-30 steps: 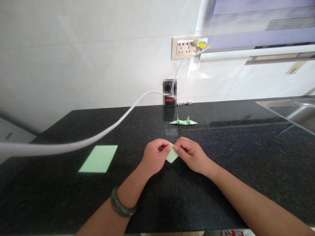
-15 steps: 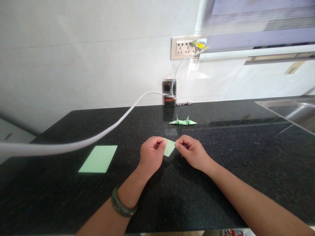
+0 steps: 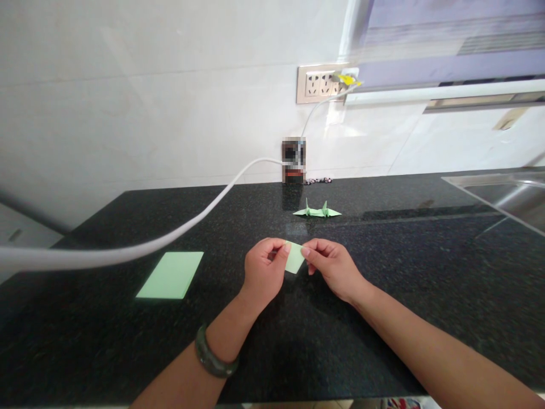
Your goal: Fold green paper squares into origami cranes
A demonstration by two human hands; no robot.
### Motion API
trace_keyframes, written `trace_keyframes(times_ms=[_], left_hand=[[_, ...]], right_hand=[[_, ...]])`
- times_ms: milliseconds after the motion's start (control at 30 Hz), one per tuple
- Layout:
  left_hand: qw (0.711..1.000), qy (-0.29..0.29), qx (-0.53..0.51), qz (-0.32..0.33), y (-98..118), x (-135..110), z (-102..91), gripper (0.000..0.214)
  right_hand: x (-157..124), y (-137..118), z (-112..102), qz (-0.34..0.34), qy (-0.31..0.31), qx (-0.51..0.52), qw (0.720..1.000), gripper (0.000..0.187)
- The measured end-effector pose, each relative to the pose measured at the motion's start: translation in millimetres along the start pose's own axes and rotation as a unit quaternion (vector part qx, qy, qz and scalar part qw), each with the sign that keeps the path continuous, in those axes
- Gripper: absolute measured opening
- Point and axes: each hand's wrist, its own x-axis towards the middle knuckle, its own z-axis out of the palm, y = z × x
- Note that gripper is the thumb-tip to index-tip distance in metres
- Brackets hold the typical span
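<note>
Between my two hands is a small folded piece of light green paper, held over the dark countertop. My left hand pinches its left edge between thumb and fingers. On the other side, the thumb and index finger of my right hand close on the paper's right corner. A green folded-paper figure with two upright points lies just beyond my hands. To the left rests a flat stack of green paper sheets. The back of the folded piece is hidden from me.
A white cable sweeps across the left side towards a pixelated upright object at the wall. Beside that lies a string of beads. A wall socket holds a plug. The metal sink is set in at the far right.
My right thumb and fingers have shifted slightly on the paper's right corner. Both hands and the paper sit a little further right and lower in view.
</note>
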Motion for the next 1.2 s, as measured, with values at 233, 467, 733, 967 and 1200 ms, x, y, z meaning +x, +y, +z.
trace_keyframes(times_ms=[233, 467, 733, 967, 1200], left_hand=[[0.998, -0.048, -0.002, -0.037, 0.8, -4.3, 4.9, 0.019], [0.992, -0.122, 0.024, -0.031, -5.1, -3.4, 8.0, 0.015], [0.99, -0.125, 0.06, 0.022, -1.6, -1.5, 4.0, 0.018], [0.993, -0.115, 0.04, 0.008, -1.5, -0.9, 3.0, 0.017], [0.992, -0.115, -0.024, -0.042, -3.6, 0.0, 3.2, 0.019]], right_hand=[[3.0, 3.9, 1.7, 0.04, 0.058, 0.107, 0.992, 0.02], [5.0, 4.3, -10.3, -0.022, 0.039, -0.035, 0.998, 0.019], [4.3, 3.5, -13.3, -0.061, 0.02, -0.174, 0.983, 0.019], [5.4, 0.9, -13.2, -0.029, 0.037, -0.151, 0.987, 0.026], [1.9, 1.5, -6.4, 0.018, -0.033, -0.02, 0.999, 0.025]])
